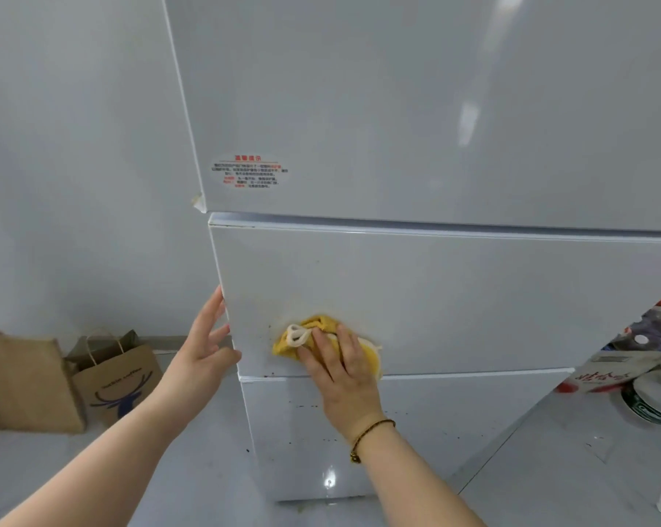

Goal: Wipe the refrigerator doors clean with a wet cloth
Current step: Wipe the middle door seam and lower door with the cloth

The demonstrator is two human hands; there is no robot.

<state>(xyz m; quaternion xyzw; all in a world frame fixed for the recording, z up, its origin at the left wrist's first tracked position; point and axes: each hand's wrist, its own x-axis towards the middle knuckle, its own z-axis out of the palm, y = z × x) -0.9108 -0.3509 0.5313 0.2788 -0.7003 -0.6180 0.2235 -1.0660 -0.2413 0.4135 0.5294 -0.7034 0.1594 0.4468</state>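
Note:
A white refrigerator fills the view with three stacked doors: the upper door bearing an oval sticker, the middle door and the bottom door, which shows dark specks. My right hand presses a yellow cloth with a white loop flat against the lower left of the middle door. My left hand rests with spread fingers on the left edge of that middle door, holding nothing.
Two brown paper bags stand on the floor by the wall, left of the refrigerator. At the right edge are bottles and packaged goods. The glossy grey floor lies below.

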